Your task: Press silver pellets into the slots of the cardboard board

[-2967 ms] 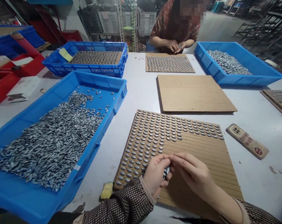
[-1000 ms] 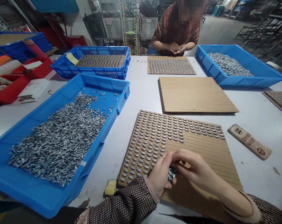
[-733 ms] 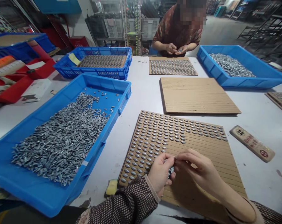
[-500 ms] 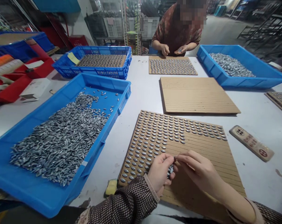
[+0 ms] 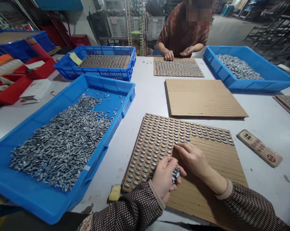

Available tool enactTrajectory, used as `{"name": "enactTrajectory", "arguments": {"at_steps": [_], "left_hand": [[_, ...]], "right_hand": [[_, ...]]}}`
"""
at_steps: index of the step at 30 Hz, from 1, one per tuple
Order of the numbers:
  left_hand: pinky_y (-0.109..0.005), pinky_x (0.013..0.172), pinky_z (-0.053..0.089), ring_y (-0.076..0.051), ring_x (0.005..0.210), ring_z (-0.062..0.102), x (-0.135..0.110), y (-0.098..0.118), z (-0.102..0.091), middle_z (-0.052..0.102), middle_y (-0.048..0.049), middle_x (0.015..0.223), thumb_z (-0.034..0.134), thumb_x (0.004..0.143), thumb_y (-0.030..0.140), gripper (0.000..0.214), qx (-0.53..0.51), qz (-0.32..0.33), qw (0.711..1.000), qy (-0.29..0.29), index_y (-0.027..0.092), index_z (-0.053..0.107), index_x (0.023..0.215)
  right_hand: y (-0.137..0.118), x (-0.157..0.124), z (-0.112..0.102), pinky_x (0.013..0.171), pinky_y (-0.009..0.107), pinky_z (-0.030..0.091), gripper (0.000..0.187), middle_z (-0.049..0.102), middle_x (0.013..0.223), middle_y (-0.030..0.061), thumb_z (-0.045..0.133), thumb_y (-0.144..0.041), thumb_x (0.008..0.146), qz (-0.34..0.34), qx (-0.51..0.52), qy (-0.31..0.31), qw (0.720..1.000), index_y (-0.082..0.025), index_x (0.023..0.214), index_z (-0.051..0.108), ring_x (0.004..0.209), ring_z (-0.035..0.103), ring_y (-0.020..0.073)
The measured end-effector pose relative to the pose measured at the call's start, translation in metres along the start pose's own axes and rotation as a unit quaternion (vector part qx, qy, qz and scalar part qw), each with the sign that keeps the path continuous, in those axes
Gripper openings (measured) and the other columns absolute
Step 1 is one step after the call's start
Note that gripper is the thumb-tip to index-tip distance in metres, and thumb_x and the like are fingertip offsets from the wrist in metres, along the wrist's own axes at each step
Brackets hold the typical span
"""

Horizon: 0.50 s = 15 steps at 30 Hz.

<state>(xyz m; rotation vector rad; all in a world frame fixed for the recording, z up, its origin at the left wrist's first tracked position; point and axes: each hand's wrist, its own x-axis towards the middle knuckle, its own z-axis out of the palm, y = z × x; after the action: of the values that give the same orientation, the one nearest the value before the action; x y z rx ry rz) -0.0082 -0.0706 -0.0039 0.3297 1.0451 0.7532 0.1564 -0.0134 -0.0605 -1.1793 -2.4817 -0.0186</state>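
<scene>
Over the cardboard sheet (image 5: 207,163), my left hand (image 5: 165,176) is curled around a small heap of grey metal pieces (image 5: 175,175), oval with pointed ends. My right hand (image 5: 194,158) has its fingertips pinched down on the cardboard, at the end of a row of set pieces; whatever lies under those fingertips is hidden. Rows of the same oval pieces (image 5: 156,134) cover the sheet's left side and far edge, lying along slits. Bare slits show across the near right part. To the left stands a blue tray (image 5: 103,149) with a big pile of loose pieces (image 5: 63,144).
A stack of slit cardboard sheets (image 5: 202,98) lies beyond mine. Across the table a co-worker (image 5: 183,35) handles a filled sheet (image 5: 178,68) beside another blue tray (image 5: 231,85). A blue crate (image 5: 94,73) sits back left, a printed bar (image 5: 259,147) at right, a yellow sponge (image 5: 115,192) near me.
My right hand has moved from beside my left fingers, forward and down onto the cardboard. My left hand stays nearly in place, its heap more exposed. The co-worker's one hand has lowered to their sheet.
</scene>
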Motion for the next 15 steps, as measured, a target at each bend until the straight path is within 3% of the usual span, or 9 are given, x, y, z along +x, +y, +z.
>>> {"name": "enactTrajectory", "arguments": {"at_steps": [4, 8, 11, 15], "left_hand": [[-0.016, 0.035, 0.011, -0.003, 0.043, 0.038, 0.001, -0.002, -0.002, 0.057, 0.0026, 0.066, 0.056, 0.082, 0.046, 0.028, -0.001, 0.009, 1.000, -0.012, 0.020, 0.049, 0.090], [-0.015, 0.036, 0.012, -0.002, 0.045, 0.037, 0.003, -0.002, -0.004, 0.051, 0.0040, 0.065, 0.066, 0.075, 0.045, 0.033, -0.013, 0.017, 1.000, 0.012, 0.016, 0.056, 0.085], [-0.015, 0.036, 0.013, -0.001, 0.047, 0.038, 0.005, -0.002, -0.004, 0.049, 0.0042, 0.066, 0.071, 0.071, 0.045, 0.036, -0.037, 0.033, 0.999, 0.022, 0.014, 0.057, 0.084], [-0.015, 0.036, 0.014, -0.002, 0.047, 0.039, 0.007, -0.003, -0.006, 0.051, 0.0046, 0.068, 0.074, 0.069, 0.041, 0.036, -0.067, 0.051, 0.996, 0.021, 0.018, 0.049, 0.083]], "right_hand": [[0.000, 0.001, -0.003, 0.074, 0.032, 0.050, 0.027, 0.065, 0.104, 0.0121, 0.046, -0.012, 0.090, -0.016, -0.034, -0.027, 0.999, -0.014, 0.112, 0.062, 0.089, 0.058, 0.0221], [-0.002, 0.001, -0.007, 0.072, 0.033, 0.050, 0.026, 0.065, 0.103, 0.0120, 0.048, -0.010, 0.089, 0.008, -0.011, -0.032, 0.999, -0.014, 0.110, 0.063, 0.089, 0.059, 0.0223], [-0.009, 0.000, -0.020, 0.073, 0.031, 0.051, 0.022, 0.066, 0.100, 0.0093, 0.049, -0.014, 0.090, 0.063, 0.102, 0.014, 0.993, -0.018, 0.108, 0.062, 0.089, 0.060, 0.0200], [-0.026, -0.002, -0.045, 0.060, 0.025, 0.050, 0.016, 0.065, 0.092, 0.0055, 0.052, -0.020, 0.091, 0.126, 0.307, 0.009, 0.943, -0.021, 0.105, 0.060, 0.075, 0.061, 0.0145]]}}
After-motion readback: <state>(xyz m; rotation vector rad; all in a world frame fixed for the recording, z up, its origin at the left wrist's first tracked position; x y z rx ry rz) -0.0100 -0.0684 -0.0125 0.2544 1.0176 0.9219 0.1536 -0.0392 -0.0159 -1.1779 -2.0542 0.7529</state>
